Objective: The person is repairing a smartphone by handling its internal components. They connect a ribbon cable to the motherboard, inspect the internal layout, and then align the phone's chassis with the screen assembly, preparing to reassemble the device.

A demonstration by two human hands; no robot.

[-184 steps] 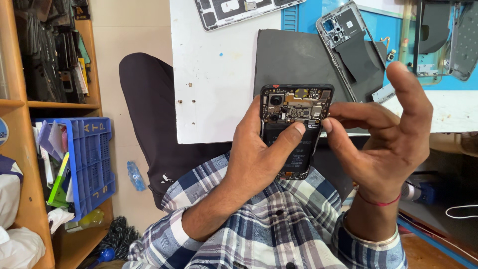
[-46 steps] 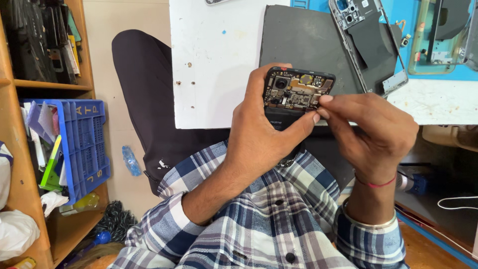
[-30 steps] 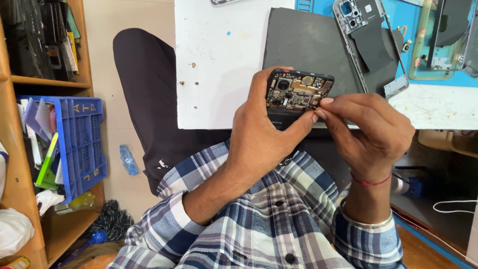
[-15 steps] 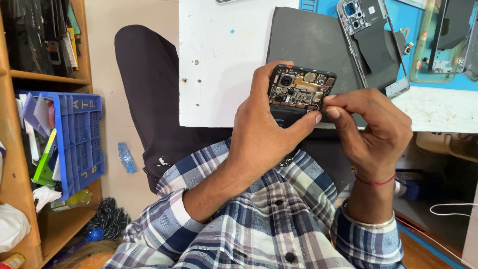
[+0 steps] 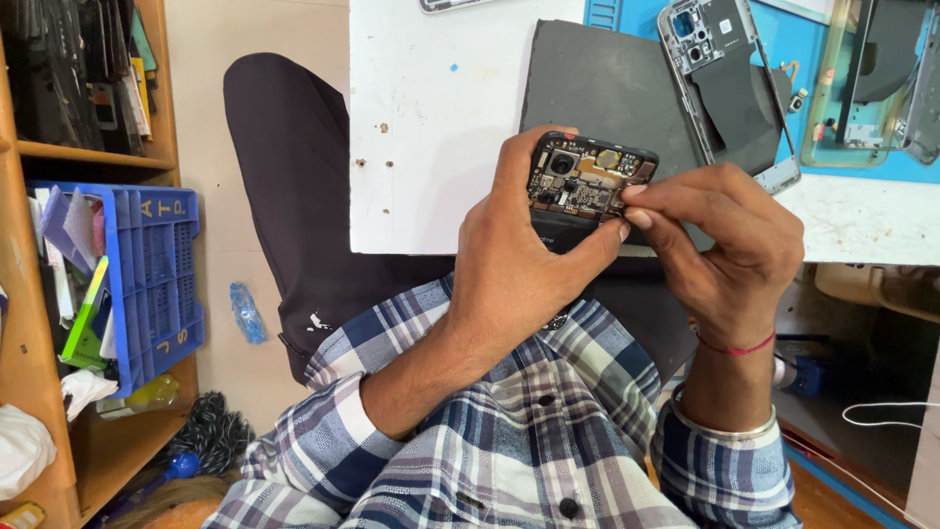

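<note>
I see my left hand [image 5: 514, 264] raised over the near edge of the white bench [image 5: 431, 127], wrist bent, fingers wrapped round a black opened smartphone with its circuit board exposed [image 5: 586, 186], thumb pressed under its lower right side: grip clamped on it. My right hand [image 5: 720, 250] comes in from the right, fingertips [image 5: 636, 196] pinched together at the phone's right edge. The phone's long axis runs near to far, camera end pointing away, board facing up.

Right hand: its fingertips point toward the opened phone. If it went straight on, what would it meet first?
The right hand would likely press into the exposed circuit board of the opened phone, which the left hand holds.
</note>
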